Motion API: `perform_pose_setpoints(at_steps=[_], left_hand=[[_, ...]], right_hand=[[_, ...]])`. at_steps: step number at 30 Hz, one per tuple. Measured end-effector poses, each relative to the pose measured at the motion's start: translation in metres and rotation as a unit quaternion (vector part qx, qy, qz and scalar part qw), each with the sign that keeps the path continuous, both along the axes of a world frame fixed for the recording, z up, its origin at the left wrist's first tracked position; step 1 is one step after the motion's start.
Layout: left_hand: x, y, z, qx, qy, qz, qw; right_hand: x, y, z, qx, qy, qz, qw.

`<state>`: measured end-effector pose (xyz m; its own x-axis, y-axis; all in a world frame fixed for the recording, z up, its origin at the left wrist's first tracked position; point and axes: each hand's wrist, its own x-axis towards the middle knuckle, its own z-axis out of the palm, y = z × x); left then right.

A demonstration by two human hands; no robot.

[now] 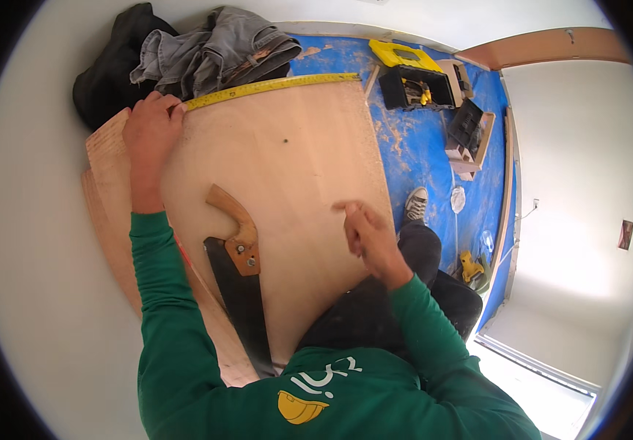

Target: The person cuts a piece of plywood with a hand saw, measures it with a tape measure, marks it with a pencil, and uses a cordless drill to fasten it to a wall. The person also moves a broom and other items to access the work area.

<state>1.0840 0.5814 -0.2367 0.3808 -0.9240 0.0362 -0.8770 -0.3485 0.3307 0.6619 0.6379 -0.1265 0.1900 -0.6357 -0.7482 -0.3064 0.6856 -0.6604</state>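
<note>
Saw (239,275) on plywood sheet (294,154); tape measure (272,85) along far edge.

A yellow toolbox (413,73), grey trousers (217,48) and a handsaw (239,275) lie about.

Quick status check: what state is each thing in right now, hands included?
Tape measure: extended along the board's far edge.
Left hand: pinning the tape's end.
Right hand: above the plywood board, empty.
Handsaw: lying flat, unused.
Toolbox: open.
</note>
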Motion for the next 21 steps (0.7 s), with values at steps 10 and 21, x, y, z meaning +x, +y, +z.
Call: perform_pose_setpoints(at_steps=[10, 21], left_hand=[[0.007, -0.001, 0.001, -0.01, -0.007, 0.009, 1.0], [0.0, -0.01, 0.011, 0.007, 0.013, -0.01, 1.0]], right_hand=[[0.057, -0.153, -0.041, -0.221, 0.077, 0.085, 0.969], [0.08, -0.187, -0.058, -0.189, 0.028, 0.077, 0.979]])
